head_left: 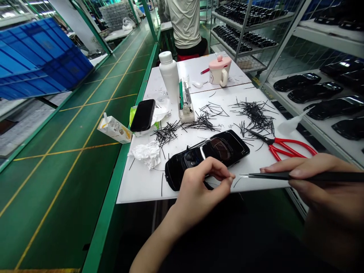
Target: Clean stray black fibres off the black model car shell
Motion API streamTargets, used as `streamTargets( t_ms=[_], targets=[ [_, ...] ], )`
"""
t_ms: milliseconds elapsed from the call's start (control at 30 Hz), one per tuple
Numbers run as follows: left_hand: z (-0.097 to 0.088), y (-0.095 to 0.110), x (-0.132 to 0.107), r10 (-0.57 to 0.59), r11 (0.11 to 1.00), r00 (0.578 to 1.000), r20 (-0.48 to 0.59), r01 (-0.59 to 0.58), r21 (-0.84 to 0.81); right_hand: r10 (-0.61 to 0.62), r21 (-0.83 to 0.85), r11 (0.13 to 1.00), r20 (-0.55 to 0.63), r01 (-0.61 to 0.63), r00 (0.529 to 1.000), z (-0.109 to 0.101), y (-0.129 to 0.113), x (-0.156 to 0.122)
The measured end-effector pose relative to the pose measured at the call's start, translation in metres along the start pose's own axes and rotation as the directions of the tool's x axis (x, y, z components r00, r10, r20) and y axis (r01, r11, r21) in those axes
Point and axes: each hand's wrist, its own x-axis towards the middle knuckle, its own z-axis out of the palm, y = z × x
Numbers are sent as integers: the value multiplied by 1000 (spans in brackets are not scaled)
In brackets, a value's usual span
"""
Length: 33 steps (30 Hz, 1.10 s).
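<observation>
A glossy black toy car body (207,156) lies on the white work board (142,182) near its front edge. My left hand (199,185) hovers just in front of the car, thumb and forefinger pinched on a thin black strip that curves under them. My right hand (318,178) grips black tweezers (273,175), whose tips point left toward the left fingertips. Loose thin black strips (253,112) lie scattered in piles across the board behind the car.
Red-handled scissors (287,148) lie right of the car. A phone (142,115), crumpled tissue (146,153), carton (113,129), white bottle (169,76), tool holder (186,108) and pink mug (219,71) stand behind. A green conveyor (71,151) runs left; racks of black car bodies (318,91) right. A person (186,24) sits ahead.
</observation>
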Motion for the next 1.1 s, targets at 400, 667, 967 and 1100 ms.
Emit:
streamTargets(
  t_ms=[400, 667, 967, 1100],
  targets=[
    [-14, -6, -5, -53, 999, 998, 40, 53, -10, -41, 56, 998, 168, 32, 985, -2, 14, -3],
    [-85, -4, -36, -166, 949, 984, -69, 178, 261, -132, -156, 969, 328, 191, 936, 12, 33, 3],
    [-109, -2, -64, -407, 760, 895, -182, 442, 477, -345, -242, 850, 416, 468, 841, 23, 39, 7],
    [-103, -2, -57, -257, 828, 924, -283, 362, 428, -375, -229, 833, 436, 504, 818, 23, 42, 8]
  ],
)
